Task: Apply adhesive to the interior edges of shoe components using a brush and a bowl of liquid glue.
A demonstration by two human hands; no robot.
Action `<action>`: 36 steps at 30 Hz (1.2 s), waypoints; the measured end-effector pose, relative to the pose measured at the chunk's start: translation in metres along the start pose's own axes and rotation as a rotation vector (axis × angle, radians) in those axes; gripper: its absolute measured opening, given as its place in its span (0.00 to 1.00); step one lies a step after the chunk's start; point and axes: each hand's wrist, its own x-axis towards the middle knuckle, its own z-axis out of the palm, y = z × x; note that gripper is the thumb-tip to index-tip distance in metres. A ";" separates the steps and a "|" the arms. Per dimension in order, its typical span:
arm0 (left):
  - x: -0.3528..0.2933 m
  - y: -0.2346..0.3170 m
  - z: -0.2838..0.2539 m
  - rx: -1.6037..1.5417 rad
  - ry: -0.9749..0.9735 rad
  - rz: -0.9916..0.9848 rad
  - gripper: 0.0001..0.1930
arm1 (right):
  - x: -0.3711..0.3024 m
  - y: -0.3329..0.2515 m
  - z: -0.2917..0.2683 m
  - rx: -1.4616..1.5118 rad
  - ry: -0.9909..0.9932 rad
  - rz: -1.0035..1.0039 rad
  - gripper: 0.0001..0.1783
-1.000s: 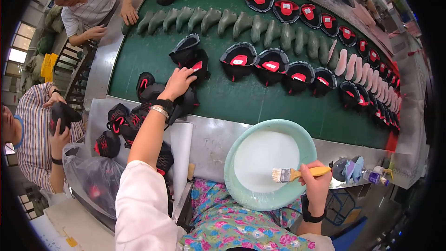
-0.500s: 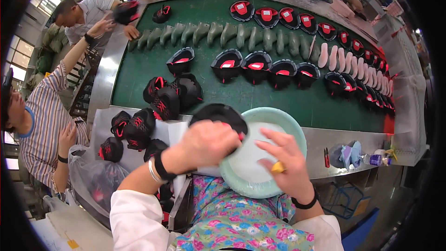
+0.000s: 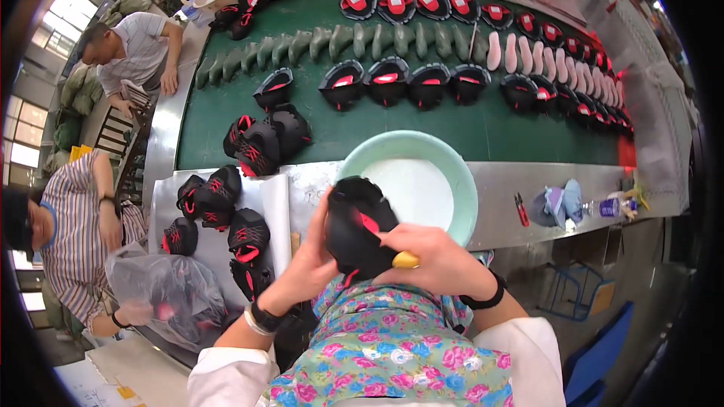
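Note:
My left hand (image 3: 308, 275) is closed on the side of a black shoe upper (image 3: 353, 230) with red trim, held over my lap at the basin's near edge. My right hand (image 3: 434, 260) meets the upper's right side. A short yellow piece (image 3: 405, 259), like a tool's handle end, sticks out of its closed fingers; the rest is hidden. Just beyond is a pale green basin (image 3: 466, 188) with white liquid in it. More black and red uppers (image 3: 249, 235) lie in a loose group to my left.
A green conveyor belt (image 3: 528, 139) carries rows of uppers, dark green shoe lasts (image 3: 302, 47) and pink insoles (image 3: 494, 51). Red-handled pliers (image 3: 522, 209), a blue cloth (image 3: 562, 202) and a bottle (image 3: 601, 209) lie right on the metal edge. Left are a plastic bag (image 3: 170, 286) and two co-workers.
The upper has come from above the basin's left rim down toward my lap. My right hand has left the basin and come against the upper. The belt rows appear shifted left and up.

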 end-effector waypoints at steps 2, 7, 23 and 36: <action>-0.002 0.011 0.015 -0.105 -0.025 0.026 0.46 | -0.001 -0.005 0.006 -0.021 -0.073 0.037 0.24; -0.033 -0.007 0.017 -0.405 0.093 -0.195 0.40 | -0.013 0.006 0.000 -0.041 -0.143 0.051 0.16; -0.059 -0.030 0.001 -0.282 -0.080 -0.397 0.32 | -0.034 0.164 0.017 -0.463 0.516 0.388 0.09; -0.012 -0.067 0.027 -0.732 0.008 -0.437 0.28 | -0.019 0.031 -0.008 0.048 0.495 0.117 0.11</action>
